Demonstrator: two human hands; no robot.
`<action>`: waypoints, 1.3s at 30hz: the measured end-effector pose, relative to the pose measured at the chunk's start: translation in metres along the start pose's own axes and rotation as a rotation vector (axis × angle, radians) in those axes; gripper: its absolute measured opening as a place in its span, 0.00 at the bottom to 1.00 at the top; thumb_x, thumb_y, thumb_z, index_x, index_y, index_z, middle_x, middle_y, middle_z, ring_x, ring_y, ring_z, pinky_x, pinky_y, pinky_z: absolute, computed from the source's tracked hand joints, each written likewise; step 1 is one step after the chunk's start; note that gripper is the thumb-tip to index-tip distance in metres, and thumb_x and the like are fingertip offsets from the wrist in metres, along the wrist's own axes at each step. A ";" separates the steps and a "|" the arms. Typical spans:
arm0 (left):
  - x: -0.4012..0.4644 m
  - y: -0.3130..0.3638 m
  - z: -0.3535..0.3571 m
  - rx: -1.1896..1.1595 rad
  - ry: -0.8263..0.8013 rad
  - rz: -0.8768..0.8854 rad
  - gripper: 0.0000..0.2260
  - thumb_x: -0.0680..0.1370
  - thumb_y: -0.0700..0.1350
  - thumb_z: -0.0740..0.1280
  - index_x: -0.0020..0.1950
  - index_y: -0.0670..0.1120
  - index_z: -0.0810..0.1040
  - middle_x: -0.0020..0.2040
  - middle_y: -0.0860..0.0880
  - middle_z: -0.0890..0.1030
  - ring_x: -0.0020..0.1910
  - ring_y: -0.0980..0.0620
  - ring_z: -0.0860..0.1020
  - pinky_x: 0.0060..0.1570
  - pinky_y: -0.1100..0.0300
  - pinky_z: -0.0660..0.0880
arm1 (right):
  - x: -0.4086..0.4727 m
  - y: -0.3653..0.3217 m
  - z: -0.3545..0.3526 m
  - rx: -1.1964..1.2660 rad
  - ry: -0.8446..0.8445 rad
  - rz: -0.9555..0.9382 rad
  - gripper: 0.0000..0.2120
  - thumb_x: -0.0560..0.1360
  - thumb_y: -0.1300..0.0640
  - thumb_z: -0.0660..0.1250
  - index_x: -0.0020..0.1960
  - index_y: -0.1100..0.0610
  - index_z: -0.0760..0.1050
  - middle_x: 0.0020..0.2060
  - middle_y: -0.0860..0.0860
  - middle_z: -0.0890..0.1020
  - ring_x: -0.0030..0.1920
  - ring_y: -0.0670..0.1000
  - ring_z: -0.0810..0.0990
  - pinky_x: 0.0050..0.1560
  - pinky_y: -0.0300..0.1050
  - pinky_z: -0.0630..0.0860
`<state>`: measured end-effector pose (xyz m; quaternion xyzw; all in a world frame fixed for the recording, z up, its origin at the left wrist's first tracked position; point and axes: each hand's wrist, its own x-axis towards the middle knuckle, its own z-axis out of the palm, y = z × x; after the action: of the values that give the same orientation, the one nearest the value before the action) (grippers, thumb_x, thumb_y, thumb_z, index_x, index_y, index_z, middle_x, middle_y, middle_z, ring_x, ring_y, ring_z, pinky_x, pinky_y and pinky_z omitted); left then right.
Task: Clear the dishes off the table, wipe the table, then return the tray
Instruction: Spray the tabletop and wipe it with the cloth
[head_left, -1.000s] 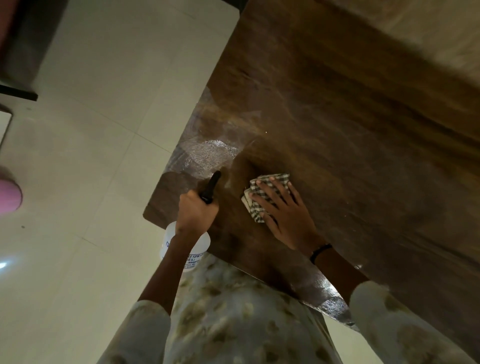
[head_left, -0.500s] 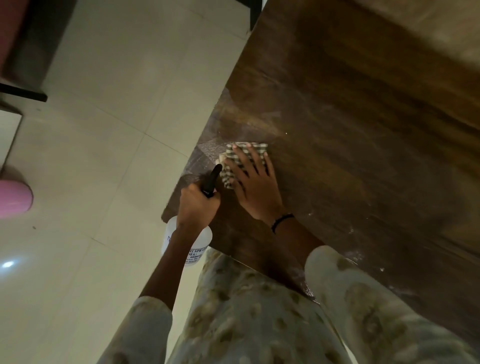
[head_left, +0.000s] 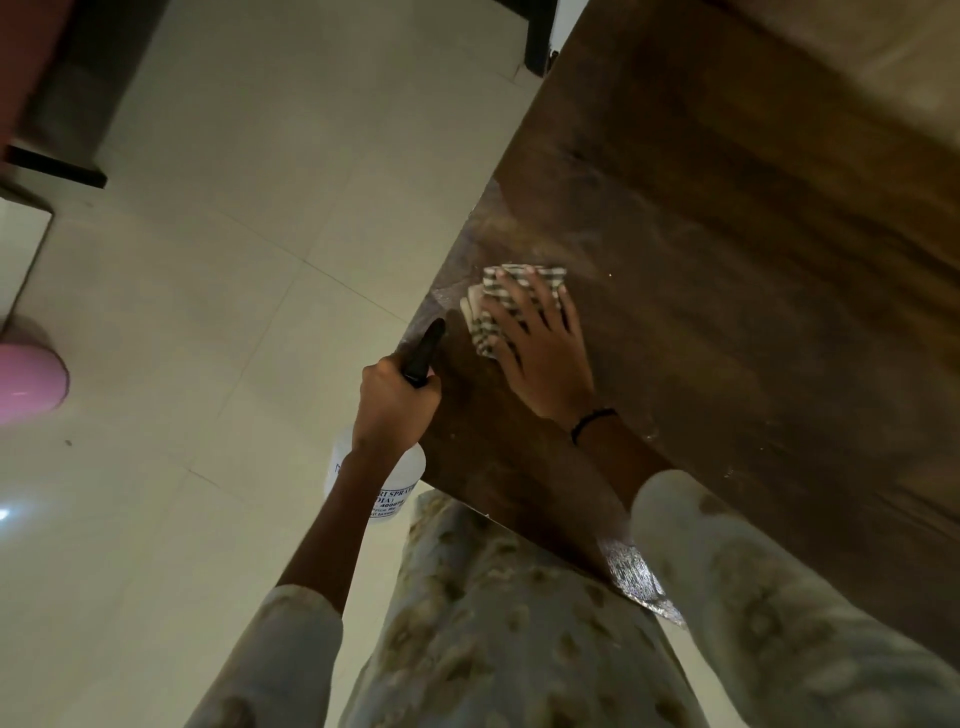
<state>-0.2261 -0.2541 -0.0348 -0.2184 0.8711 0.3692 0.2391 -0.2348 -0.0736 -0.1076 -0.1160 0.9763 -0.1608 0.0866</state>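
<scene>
While the right hand (head_left: 540, 358) lies flat, fingers spread, pressing the folded checked cloth (head_left: 496, 306) onto the wooden tabletop (head_left: 727, 260) near its left edge, the left hand (head_left: 395, 405) is wrapped tight around the spray bottle (head_left: 379, 478), nozzle aimed at that corner. No dishes or tray in view. I'd keep the palm pressure even, overlap strokes, and work the edge so the wet patch doesn't streak.
</scene>
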 end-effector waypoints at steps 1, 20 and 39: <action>0.001 -0.001 -0.001 0.004 0.004 0.008 0.03 0.74 0.39 0.65 0.41 0.41 0.73 0.27 0.49 0.69 0.22 0.53 0.66 0.18 0.71 0.61 | 0.007 -0.012 0.004 0.010 -0.005 -0.002 0.22 0.80 0.49 0.55 0.74 0.49 0.65 0.76 0.51 0.63 0.77 0.56 0.55 0.75 0.59 0.52; 0.016 -0.002 -0.020 0.021 0.024 0.019 0.17 0.72 0.36 0.64 0.27 0.50 0.63 0.25 0.49 0.65 0.23 0.52 0.62 0.26 0.62 0.57 | 0.029 -0.052 0.014 0.001 -0.061 -0.085 0.21 0.81 0.50 0.54 0.73 0.50 0.66 0.76 0.52 0.62 0.77 0.57 0.55 0.76 0.58 0.48; 0.028 0.108 0.053 0.109 -0.242 0.166 0.12 0.73 0.41 0.67 0.53 0.37 0.73 0.44 0.46 0.72 0.40 0.48 0.75 0.39 0.58 0.71 | -0.065 0.092 -0.034 -0.114 -0.042 0.114 0.24 0.81 0.47 0.52 0.76 0.49 0.60 0.77 0.52 0.60 0.77 0.55 0.54 0.77 0.56 0.51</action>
<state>-0.2950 -0.1514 -0.0254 -0.0862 0.8697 0.3635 0.3225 -0.1978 0.0381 -0.0982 -0.0686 0.9868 -0.0974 0.1095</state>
